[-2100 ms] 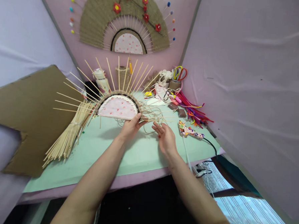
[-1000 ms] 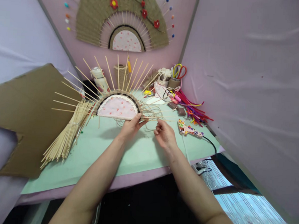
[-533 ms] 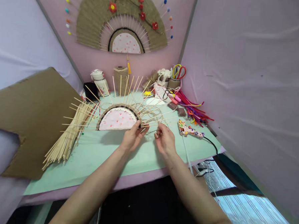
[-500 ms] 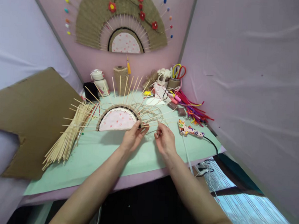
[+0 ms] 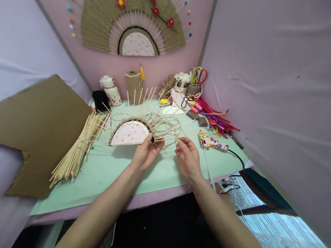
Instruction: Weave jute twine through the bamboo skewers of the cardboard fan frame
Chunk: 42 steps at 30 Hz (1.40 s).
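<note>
My left hand (image 5: 147, 152) grips the right corner of a half-round fan base (image 5: 130, 133), thumb in front and fingers behind. The base has a white, pink-spotted face and a brown rim edged in black and white. Thin wooden sticks (image 5: 140, 96) fan out from its rim. To the right, my right hand (image 5: 189, 156) is closed in a pinch by the ends of the lowest sticks. A thin strand that looks like twine shows at its fingertips. Loose loops of twine (image 5: 169, 124) lie on the table behind the sticks.
A bundle of sticks (image 5: 76, 152) and a cardboard sheet (image 5: 40, 132) lie at left. Behind stand a white bottle (image 5: 111, 91) and a twine spool (image 5: 133, 87). A glue gun (image 5: 213, 142), pipe cleaners (image 5: 215, 117) and scissors (image 5: 198, 75) are at right. A finished fan (image 5: 98, 22) hangs above.
My right hand has moved slightly right, away from the fan base, and its fingers have turned a little. My left hand keeps its hold on the base.
</note>
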{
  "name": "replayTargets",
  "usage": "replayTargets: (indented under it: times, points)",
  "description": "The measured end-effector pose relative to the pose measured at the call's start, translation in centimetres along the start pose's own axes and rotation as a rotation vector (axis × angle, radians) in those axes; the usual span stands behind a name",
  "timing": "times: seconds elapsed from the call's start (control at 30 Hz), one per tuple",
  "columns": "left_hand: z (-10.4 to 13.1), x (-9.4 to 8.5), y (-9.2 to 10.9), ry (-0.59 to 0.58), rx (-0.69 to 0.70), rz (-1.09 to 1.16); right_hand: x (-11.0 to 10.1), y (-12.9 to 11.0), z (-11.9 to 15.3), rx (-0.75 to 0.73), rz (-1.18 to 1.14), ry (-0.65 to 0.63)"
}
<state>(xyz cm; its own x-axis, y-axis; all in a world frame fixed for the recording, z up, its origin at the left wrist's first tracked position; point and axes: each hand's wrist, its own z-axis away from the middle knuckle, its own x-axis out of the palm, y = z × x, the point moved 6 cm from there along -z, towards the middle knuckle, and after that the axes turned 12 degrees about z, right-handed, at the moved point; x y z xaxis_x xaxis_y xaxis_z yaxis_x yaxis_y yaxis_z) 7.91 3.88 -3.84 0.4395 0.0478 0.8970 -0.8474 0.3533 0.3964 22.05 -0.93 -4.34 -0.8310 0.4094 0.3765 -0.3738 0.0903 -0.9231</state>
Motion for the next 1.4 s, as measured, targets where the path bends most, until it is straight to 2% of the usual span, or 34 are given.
replayTargets:
  times: [0.1, 0.17, 0.37, 0.5, 0.6, 0.67, 0.73, 0.83, 0.9, 1.03, 1.13, 1.3, 1.4]
  points:
    - [0.5, 0.5, 0.3, 0.005, -0.023, -0.014, -0.9, 0.1, -0.4, -0.083, 0.130, -0.018]
    - [0.9, 0.8, 0.4, 0.007, -0.040, -0.027, -0.9, 0.1, -0.7, -0.131, 0.228, -0.075]
    - [2.1, 0.4, 0.6, 0.004, -0.156, -0.084, 0.4, -0.2, -0.2, -0.157, 0.328, -0.388]
    - [2.6, -0.3, 1.0, 0.060, -0.209, -0.101, 0.0, 0.3, 0.1, -0.141, 0.334, -0.397]
    - [3.1, -0.6, 1.4, 0.066, -0.241, -0.094, -0.2, 0.2, 0.6, -0.211, 0.380, -0.363]
    - [3.4, -1.0, 1.7, 0.046, -0.265, -0.094, 0.2, -0.1, 1.2, -0.270, 0.442, -0.406]
    - [3.7, -1.5, 1.9, 0.027, -0.287, -0.101, 0.9, -0.2, 2.0, -0.292, 0.505, -0.507]
    - [4.1, -2.5, 2.0, 0.006, -0.308, -0.100, 1.7, 0.1, 2.9, -0.254, 0.563, -0.647]
    - [4.5, -3.1, 2.0, -0.001, -0.325, -0.086, 1.9, 0.4, 3.3, -0.215, 0.551, -0.678]
    - [5.3, -3.7, 1.6, 0.014, -0.360, -0.013, 1.6, 0.7, 3.4, -0.059, 0.457, -0.626]
    - [6.1, -3.7, 1.1, 0.075, -0.370, 0.060, 1.1, 0.6, 3.6, 0.039, 0.468, -0.576]
    - [7.3, -3.6, 0.3, 0.178, -0.347, 0.121, 0.6, 0.7, 3.9, 0.092, 0.529, -0.605]
    - [8.4, -3.6, -0.7, 0.260, -0.366, 0.068, 0.3, 1.3, 3.9, 0.098, 0.533, -0.647]
